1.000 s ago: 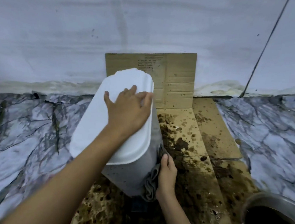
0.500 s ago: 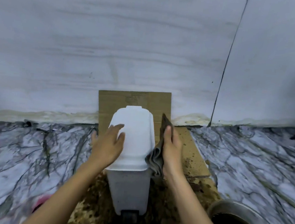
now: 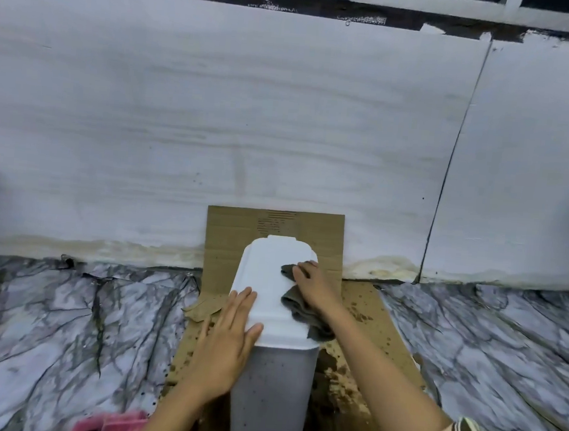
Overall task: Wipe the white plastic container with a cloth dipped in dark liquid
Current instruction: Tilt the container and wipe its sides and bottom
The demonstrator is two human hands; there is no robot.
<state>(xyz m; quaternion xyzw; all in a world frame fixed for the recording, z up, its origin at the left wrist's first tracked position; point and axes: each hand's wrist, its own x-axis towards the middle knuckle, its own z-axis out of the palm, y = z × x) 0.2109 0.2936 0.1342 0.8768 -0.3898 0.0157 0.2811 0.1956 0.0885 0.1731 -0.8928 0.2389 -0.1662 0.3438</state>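
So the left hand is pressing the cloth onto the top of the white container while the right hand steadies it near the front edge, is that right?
Not quite: the hands are swapped. In the head view, the right hand presses the cloth onto the top of the white container, while the left hand lies flat, steadying it near the front edge.
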